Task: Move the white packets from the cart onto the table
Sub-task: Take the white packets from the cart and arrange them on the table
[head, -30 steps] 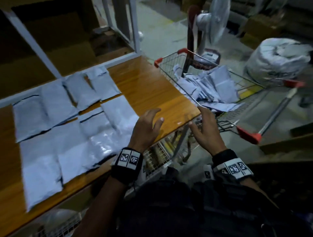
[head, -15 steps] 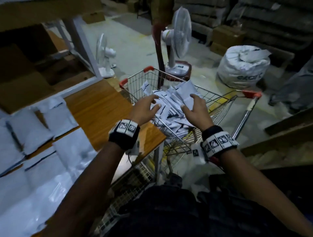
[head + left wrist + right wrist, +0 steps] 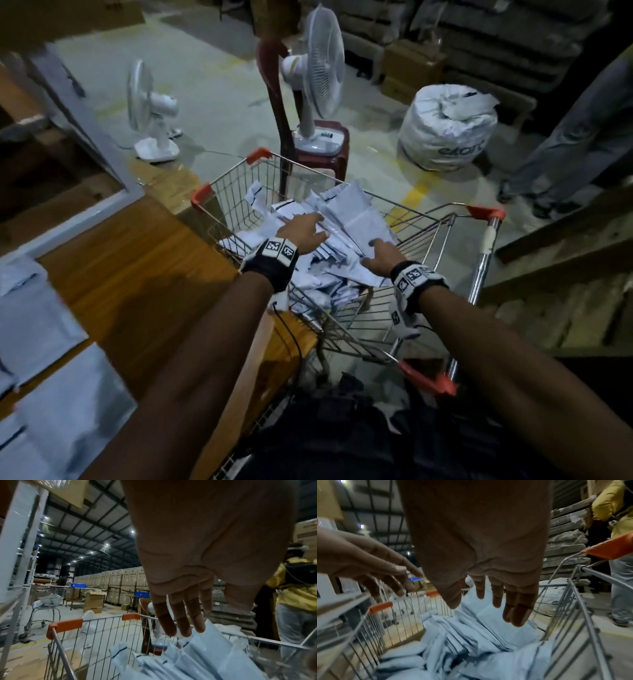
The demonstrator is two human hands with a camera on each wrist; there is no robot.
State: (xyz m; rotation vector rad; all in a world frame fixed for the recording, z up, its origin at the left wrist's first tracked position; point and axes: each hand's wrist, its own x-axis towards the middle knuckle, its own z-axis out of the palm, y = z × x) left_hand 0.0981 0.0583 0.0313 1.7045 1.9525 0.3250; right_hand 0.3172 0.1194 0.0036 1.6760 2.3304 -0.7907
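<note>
Left hand (image 3: pixel 303 229) and right hand (image 3: pixel 381 257) over packets (image 3: pixel 346 219) in cart (image 3: pixel 428 236), each grip spread, holding nothing, more packets on surface (image 3: pixel 137 274)

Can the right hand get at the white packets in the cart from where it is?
Probably yes: the right hand hovers open over the white packets, inside the cart, nothing between.
</note>
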